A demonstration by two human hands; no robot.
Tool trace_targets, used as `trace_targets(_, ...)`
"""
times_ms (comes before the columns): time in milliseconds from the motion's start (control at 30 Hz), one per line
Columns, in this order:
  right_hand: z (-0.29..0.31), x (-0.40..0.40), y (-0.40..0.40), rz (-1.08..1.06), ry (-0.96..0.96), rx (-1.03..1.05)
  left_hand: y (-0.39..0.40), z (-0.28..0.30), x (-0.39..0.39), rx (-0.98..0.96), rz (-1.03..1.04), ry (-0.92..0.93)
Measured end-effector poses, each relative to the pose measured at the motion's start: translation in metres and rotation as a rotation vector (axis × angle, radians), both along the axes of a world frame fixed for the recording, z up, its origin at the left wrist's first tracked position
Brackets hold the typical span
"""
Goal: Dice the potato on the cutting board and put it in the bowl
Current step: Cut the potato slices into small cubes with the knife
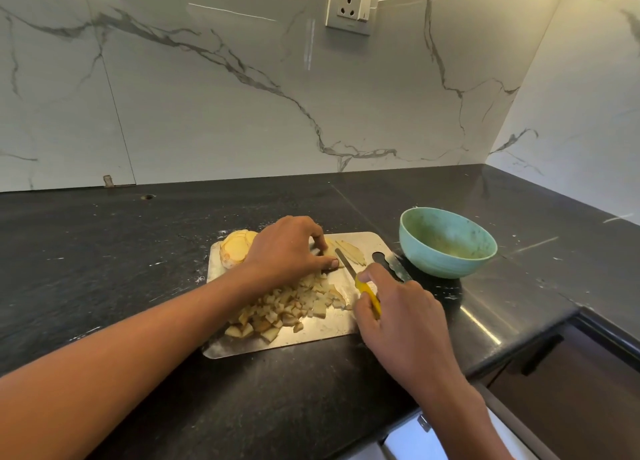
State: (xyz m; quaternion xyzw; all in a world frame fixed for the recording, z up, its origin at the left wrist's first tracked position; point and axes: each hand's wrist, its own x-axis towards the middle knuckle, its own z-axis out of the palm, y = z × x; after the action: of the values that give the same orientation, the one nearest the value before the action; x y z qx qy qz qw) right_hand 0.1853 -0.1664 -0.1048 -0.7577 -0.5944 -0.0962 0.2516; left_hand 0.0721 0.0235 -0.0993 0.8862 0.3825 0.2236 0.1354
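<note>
Head view: potato strips (349,251) lie lengthwise toward the cutting board's (277,342) far right corner, diced pile (284,310) mid-board. Left hand (287,251) arches over, fingers curled pinning strips. Right hand (398,317) grips the yellow knife (360,283), blade angled far-left. Bowl (446,248) sits just right, open tabletop (104,251) all around.

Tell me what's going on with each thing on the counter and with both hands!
Left hand: holds potato strips down on the board.
Right hand: grips the yellow knife, blade against the strips.
Potato strips: sliced, not yet diced.
Potato chunk: uncut, at the board's far-left corner.
Diced potato: piled on the cutting board.
Bowl: upright, no dice inside.
</note>
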Motion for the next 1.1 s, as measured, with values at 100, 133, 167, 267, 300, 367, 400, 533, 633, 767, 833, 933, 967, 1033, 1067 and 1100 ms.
trace_targets(100,0.002,0.000,0.023,-0.018,-0.016,-0.019,0.002,0.000,0.000,0.017,-0.009,0.009)
trace_targets(133,0.003,0.001,0.029,-0.021,-0.021,-0.026,0.003,-0.001,-0.001,0.021,-0.011,0.012)
trace_targets(167,0.003,0.001,0.034,-0.029,-0.022,-0.031,0.004,-0.001,-0.001,0.025,-0.012,0.015)
trace_targets(267,0.002,0.003,0.037,-0.054,-0.018,-0.008,0.006,-0.002,-0.001,0.032,-0.014,0.017)
trace_targets(300,0.002,0.003,0.036,-0.053,-0.014,0.011,0.007,-0.002,-0.001,0.031,-0.012,0.016)
trace_targets(367,0.000,0.002,0.036,-0.049,-0.012,0.049,0.008,-0.002,-0.001,0.030,-0.002,0.017)
trace_targets(400,0.000,0.002,0.037,-0.048,-0.015,0.055,0.009,-0.002,-0.001,0.029,0.007,0.017)
trace_targets(533,0.001,0.001,0.044,-0.036,-0.006,0.044,0.013,-0.003,-0.001,0.014,0.039,0.010)
trace_targets(633,0.000,0.000,0.045,-0.030,-0.013,0.030,0.012,-0.003,0.000,0.007,0.037,0.005)
trace_targets(767,0.001,0.001,0.045,-0.009,-0.012,0.016,0.010,-0.002,-0.001,0.017,0.027,-0.001)
trace_targets(833,0.000,0.002,0.043,0.010,-0.001,0.004,0.009,-0.001,-0.001,0.027,0.028,0.005)
trace_targets(933,-0.001,0.006,0.034,0.034,0.023,-0.006,0.008,0.000,0.000,0.038,0.024,0.029)
trace_targets(967,-0.002,0.007,0.030,0.041,0.028,-0.008,0.008,0.001,0.000,0.041,0.021,0.037)
trace_targets(1033,-0.002,0.008,0.021,0.053,0.044,-0.012,0.008,0.002,0.000,0.046,0.014,0.052)
trace_targets(1067,-0.002,0.009,0.015,0.057,0.052,-0.017,0.008,0.002,0.000,0.046,0.011,0.058)
trace_targets(1100,-0.003,0.010,0.010,0.058,0.054,-0.019,0.008,0.002,0.000,0.046,0.007,0.063)
